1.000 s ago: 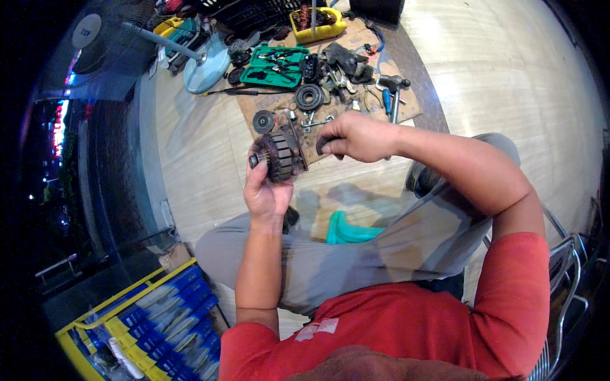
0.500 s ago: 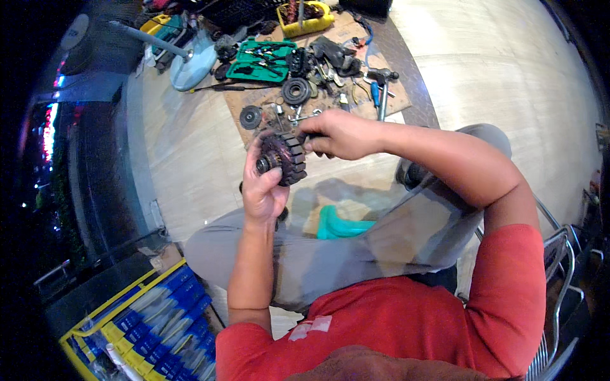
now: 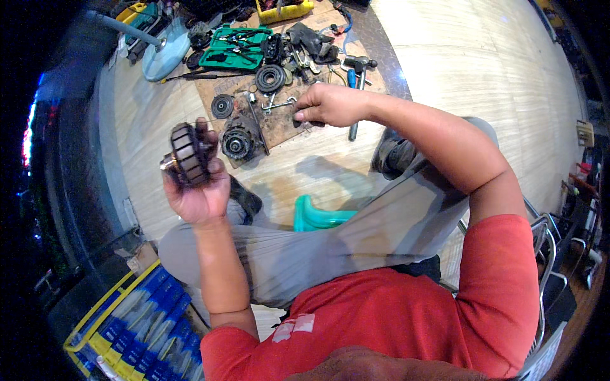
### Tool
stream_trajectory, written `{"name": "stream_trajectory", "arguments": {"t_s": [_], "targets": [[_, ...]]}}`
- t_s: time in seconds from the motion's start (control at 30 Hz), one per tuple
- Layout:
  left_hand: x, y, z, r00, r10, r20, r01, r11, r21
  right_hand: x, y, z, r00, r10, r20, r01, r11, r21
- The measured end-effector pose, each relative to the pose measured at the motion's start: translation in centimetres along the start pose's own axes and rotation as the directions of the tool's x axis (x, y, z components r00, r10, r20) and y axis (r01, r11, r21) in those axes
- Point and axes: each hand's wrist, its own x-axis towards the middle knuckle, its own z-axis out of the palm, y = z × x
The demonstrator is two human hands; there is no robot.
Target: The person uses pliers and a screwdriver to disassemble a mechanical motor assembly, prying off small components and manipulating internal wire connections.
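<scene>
1. Holding the rotor [image 3: 189, 154] up in my left hand [image 3: 197, 190], fingers curled round its ribbed dark body, palm toward me; it sits off the floor, over my left knee.
2. My right hand [image 3: 330, 105] is stretched out over the cardboard mat [image 3: 279, 124], fingers pinched together low at the mat's right part. Something small and dark seems to be between the fingertips, but I cannot tell what it is, nor whether I have it gripped or am only touching it.
3. Just right of the rotor, on the mat, lies the round housing [image 3: 236, 141], open face up, with a long bar [image 3: 257, 124] leaning across beside it.
4. Further out lie a flat disc [image 3: 222, 105], a black pulley [image 3: 271, 78], a wrench [image 3: 279, 101] and a hammer [image 3: 357, 95]; beyond them the green tool tray [image 3: 232, 47].
5. As I judge it, I am mid-strip or mid-assembly of this unit: the rotor is out of the housing, and my free hand is after a small part or tool.
6. Next move, I reckon, calls for a sure pinch on that small piece without scattering the loose bits near it, while my left hand keeps the rotor steady and clear of the housing.
</scene>
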Motion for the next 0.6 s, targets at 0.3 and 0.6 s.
{"name": "stream_trajectory", "arguments": {"t_s": [0.3, 0.6], "targets": [[-0.5, 2.2, 0.1, 0.995, 0.072, -0.075, -0.077, 0.994, -0.072, -1.4, 4.6, -0.3, 0.993, -0.099, -0.071, 0.068, 0.933, -0.354], [-0.6, 3.2, -1.9, 0.983, 0.099, -0.158, -0.116, 0.988, -0.102, -3.3, 3.8, -3.0, 0.972, -0.086, -0.220, -0.043, 0.850, -0.524]]}}
